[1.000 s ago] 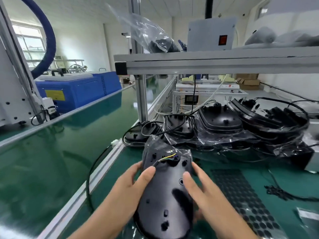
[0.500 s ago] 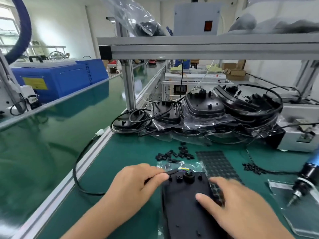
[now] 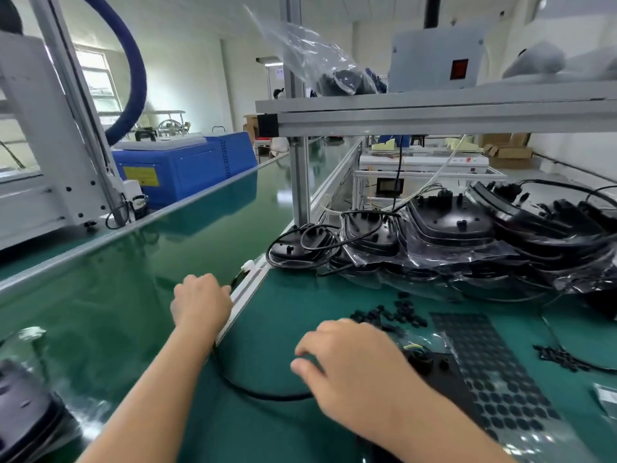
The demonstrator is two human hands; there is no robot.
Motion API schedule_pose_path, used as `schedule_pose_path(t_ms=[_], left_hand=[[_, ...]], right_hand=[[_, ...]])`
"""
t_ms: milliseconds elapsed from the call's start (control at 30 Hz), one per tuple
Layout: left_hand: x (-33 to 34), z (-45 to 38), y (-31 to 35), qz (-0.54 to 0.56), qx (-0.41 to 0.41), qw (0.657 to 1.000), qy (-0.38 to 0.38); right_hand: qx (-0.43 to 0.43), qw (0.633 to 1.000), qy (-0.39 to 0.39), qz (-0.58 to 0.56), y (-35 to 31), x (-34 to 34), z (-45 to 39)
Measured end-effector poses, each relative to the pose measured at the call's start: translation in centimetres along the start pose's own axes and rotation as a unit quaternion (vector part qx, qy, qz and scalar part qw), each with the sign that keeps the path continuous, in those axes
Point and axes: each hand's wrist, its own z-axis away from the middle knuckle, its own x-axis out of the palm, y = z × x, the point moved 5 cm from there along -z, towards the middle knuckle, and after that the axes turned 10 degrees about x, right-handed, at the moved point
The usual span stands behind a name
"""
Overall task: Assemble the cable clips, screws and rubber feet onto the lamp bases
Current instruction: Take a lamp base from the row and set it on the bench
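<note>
Black moulded-plastic lamp base (image 3: 444, 379) now lies flat on the green tabletop (image 3: 300, 312), no longer raised. Head view: your left hand (image 3: 200, 300) has moved to the black power cable (image 3: 260, 392) at the rail, fingers curled, grip hidden; your right hand (image 3: 354, 365) rests loosely curled over the base. Fitting may begin.

A glossy green conveyor belt (image 3: 110, 295) runs along the left of the bench, edged by an aluminium rail (image 3: 243, 292), and beyond it sits a blue machine housing (image 3: 187, 168) with a yellow label, next to a white metal frame (image 3: 50, 155) and a curved blue hose (image 3: 130, 71). An aluminium shelf (image 3: 434, 115) on an upright post (image 3: 298, 175) spans the bench, carrying a crumpled clear plastic bag (image 3: 320, 65) and a grey box (image 3: 437, 58) with a red square on its face. In the far right background lie cardboard boxes (image 3: 507, 148) on the floor by the wall.
</note>
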Motion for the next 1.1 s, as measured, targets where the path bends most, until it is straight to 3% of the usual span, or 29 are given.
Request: schedule_pose_path(t_ms=[100, 267, 367, 433, 567, 633, 700, 733, 833, 900, 1000, 1100], left_hand=[[2.4, -1.3, -1.1, -0.010, -0.011, 0.999, -0.040], [2.2, -0.9, -1.7, 0.056, -0.025, 0.997, 0.043], [-0.7, 0.4, 0.4, 0.187, 0.018, 0.975, 0.122], [-2.5, 1.6, 3.1, 0.339, 0.037, 0.932, 0.121], [-4.0, 3.7, 8.7, 0.648, 0.024, 0.762, -0.008], [-5.5, 3.8, 10.3, 0.682, 0.022, 0.731, -0.025], [-6.9, 3.3, 11.2, 0.689, 0.023, 0.724, -0.035], [-7.5, 2.9, 11.6, 0.690, 0.023, 0.722, -0.047], [-8.6, 1.5, 12.8, 0.678, 0.025, 0.722, -0.134], [-9.0, 0.4, 13.7, 0.692, 0.012, 0.695, -0.195], [-9.5, -1.6, 14.3, 0.729, -0.045, 0.649, -0.211], [-9.3, -3.0, 14.8, 0.741, -0.087, 0.630, -0.215]], right_hand=[[-0.007, 1.000, -0.020, -0.009, -1.8, 1.6, -0.9], [0.028, 0.995, -0.026, -0.090, -0.8, 2.4, -1.5], [0.064, 0.982, -0.011, -0.178, -0.1, 1.8, -2.1], [0.099, 0.960, -0.012, -0.263, 0.1, 1.4, -3.1], [0.134, 0.882, -0.052, -0.450, -1.4, 0.7, -5.3], [0.155, 0.816, -0.046, -0.555, -1.9, 0.2, -6.0], [0.154, 0.739, -0.077, -0.652, -2.7, 0.0, -6.2], [0.144, 0.718, -0.090, -0.675, -3.1, -0.3, -6.0], [0.127, 0.740, -0.051, -0.659, -3.4, -1.6, -5.5], [0.128, 0.753, -0.023, -0.645, -3.3, -2.6, -5.4], [0.138, 0.757, -0.046, -0.636, -3.6, -3.3, -4.6], [0.133, 0.757, -0.083, -0.634, -4.2, -3.1, -3.4]])
